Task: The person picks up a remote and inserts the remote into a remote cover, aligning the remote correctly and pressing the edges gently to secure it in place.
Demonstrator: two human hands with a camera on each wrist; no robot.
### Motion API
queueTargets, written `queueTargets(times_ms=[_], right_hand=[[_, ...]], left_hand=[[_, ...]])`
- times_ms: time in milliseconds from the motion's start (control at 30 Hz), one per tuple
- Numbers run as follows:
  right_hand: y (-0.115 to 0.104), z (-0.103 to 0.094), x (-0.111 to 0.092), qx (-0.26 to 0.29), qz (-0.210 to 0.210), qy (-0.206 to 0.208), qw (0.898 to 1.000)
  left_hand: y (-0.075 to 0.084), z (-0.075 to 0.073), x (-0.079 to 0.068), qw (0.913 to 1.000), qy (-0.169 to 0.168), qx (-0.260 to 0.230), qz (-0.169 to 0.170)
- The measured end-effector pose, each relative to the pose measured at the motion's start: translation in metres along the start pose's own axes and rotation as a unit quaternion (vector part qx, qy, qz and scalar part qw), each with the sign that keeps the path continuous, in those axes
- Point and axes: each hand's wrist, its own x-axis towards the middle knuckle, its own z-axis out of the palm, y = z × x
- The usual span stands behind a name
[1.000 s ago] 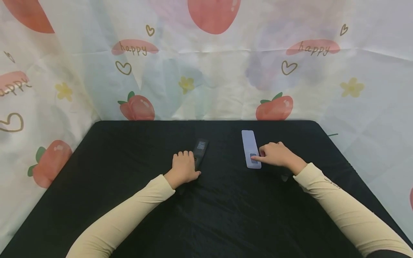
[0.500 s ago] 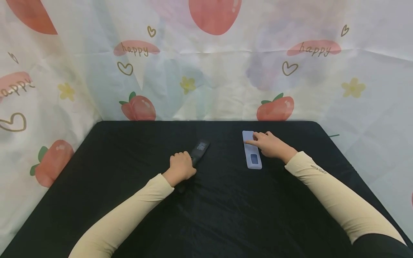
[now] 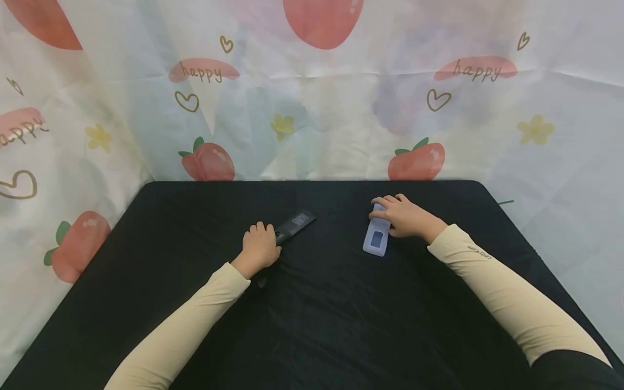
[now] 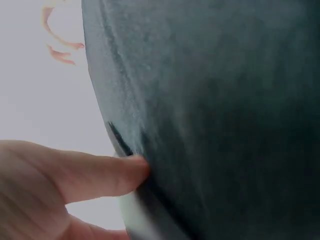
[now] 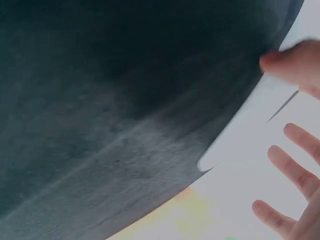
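In the head view a dark remote control (image 3: 296, 221) with a pale printed patch lies slanted on the black table. My left hand (image 3: 257, 246) grips its near end, which the hand hides. The left thumb (image 4: 110, 175) presses at the dark edge in the left wrist view. To the right is a white remote control (image 3: 376, 239) with a dark rectangular window. Over its far part reaches my right hand (image 3: 409, 216), fingers extended across it. In the right wrist view the right thumb (image 5: 292, 62) is by the white remote's edge, and the fingers (image 5: 290, 170) are spread.
A black cloth covers the table (image 3: 331, 330). Behind it and at the left hangs a pale curtain (image 3: 331, 124) printed with fruit, hearts and flowers. A small dark object (image 3: 262, 283) shows by my left wrist; its kind is unclear.
My left hand has moved left, turning the dark remote to a flatter slant. My right hand went from pointing at the white remote's window to its far part; that remote's near end has swung left.
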Motion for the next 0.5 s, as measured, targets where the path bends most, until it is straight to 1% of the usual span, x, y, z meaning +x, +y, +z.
queueTargets(times_ms=[67,200,333,400,500], right_hand=[[-0.002,-0.002,0.001,0.009,0.008,-0.005,1.000],[-0.006,-0.004,0.004,0.012,0.013,-0.018,1.000],[-0.010,-0.008,0.003,0.018,0.018,-0.031,0.999],[-0.012,-0.011,0.002,0.026,0.026,-0.040,0.999],[-0.014,-0.012,-0.001,0.047,0.043,-0.054,0.997]], left_hand=[[-0.002,0.000,0.001,0.9999,0.014,0.005,0.008],[-0.009,-0.001,0.004,0.9992,0.031,-0.008,0.023],[-0.019,-0.003,0.006,0.9972,0.046,-0.023,0.054],[-0.024,-0.004,0.007,0.9959,0.046,-0.019,0.076],[-0.033,-0.007,0.009,0.9948,0.030,-0.002,0.098]])
